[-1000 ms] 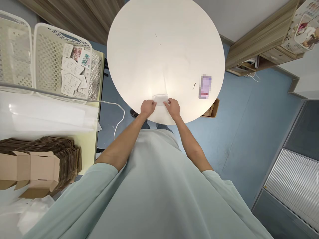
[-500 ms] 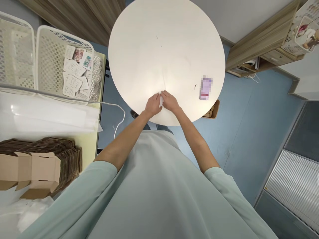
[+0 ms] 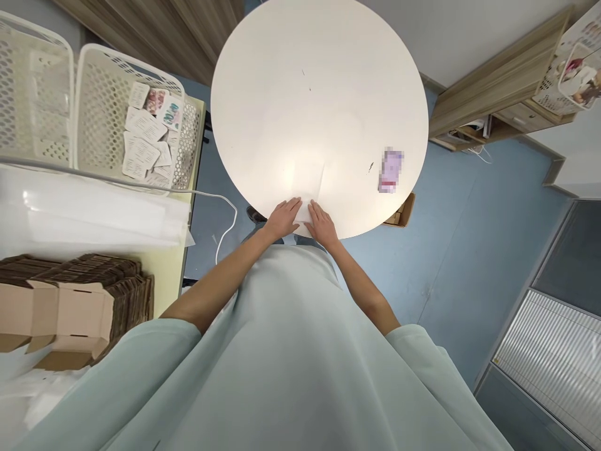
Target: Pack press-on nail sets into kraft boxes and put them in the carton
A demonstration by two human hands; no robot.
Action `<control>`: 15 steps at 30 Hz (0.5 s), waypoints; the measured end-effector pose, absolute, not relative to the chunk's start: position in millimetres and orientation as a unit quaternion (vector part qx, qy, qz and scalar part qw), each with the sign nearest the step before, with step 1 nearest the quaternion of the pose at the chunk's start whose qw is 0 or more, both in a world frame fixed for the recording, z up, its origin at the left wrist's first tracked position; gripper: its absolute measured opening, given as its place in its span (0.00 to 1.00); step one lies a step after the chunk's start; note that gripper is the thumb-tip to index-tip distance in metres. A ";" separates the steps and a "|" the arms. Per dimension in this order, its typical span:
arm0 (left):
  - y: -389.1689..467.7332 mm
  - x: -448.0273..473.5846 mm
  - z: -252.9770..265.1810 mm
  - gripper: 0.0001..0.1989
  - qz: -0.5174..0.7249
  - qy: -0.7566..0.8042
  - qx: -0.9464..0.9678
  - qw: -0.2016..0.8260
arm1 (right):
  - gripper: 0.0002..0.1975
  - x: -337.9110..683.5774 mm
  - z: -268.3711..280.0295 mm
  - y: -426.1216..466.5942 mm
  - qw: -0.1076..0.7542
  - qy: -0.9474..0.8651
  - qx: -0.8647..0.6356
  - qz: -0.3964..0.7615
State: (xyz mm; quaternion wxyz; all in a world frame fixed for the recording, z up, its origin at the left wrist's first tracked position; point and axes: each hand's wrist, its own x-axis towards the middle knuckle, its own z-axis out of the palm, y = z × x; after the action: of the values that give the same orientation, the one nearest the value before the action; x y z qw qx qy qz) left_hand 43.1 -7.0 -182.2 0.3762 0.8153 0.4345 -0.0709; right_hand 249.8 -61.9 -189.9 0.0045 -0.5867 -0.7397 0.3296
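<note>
spread hands (image 3: 283,218), just apart, touch white sheet (image 3: 304,213) by table edge (image 3: 357,232); broad tabletop (image 3: 323,88) stretches beyond.

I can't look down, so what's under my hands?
A white sheet lies on the round table, partly under your left hand and right hand; what they cover is hidden.

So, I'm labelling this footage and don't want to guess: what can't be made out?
In the head view:
Any part of the white sheet under the left hand and right hand: covered.
Print on the cards: too small.
Details of the purple item: pixelated.
Far-left basket: cut off by frame edge.
</note>
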 end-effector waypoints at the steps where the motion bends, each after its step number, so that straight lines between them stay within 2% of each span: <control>1: -9.1 42.4 -181.8 0.45 -0.068 0.438 0.811 0.382 | 0.34 249.6 -187.4 -64.9 0.003 -0.741 -0.585 0.329; 4: -8.3 42.3 -183.1 0.42 -0.043 0.461 0.787 0.409 | 0.33 253.0 -181.7 -63.6 0.010 -0.743 -0.577 0.338; 10: 14.2 44.7 -186.1 0.29 0.016 0.551 0.699 0.456 | 0.29 258.4 -180.9 -39.7 0.058 -0.688 -0.631 0.353; 15: 35.2 51.4 -189.5 0.19 -0.007 0.641 0.626 0.444 | 0.24 253.7 -183.5 -18.9 0.077 -0.614 -0.696 0.364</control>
State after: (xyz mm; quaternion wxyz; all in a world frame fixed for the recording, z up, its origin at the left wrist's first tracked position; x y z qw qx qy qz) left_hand 51.4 35.2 -189.5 0.4436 0.6262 0.6411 -0.0065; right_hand 253.7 -18.9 -183.5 0.0767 -0.6957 -0.6144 0.3641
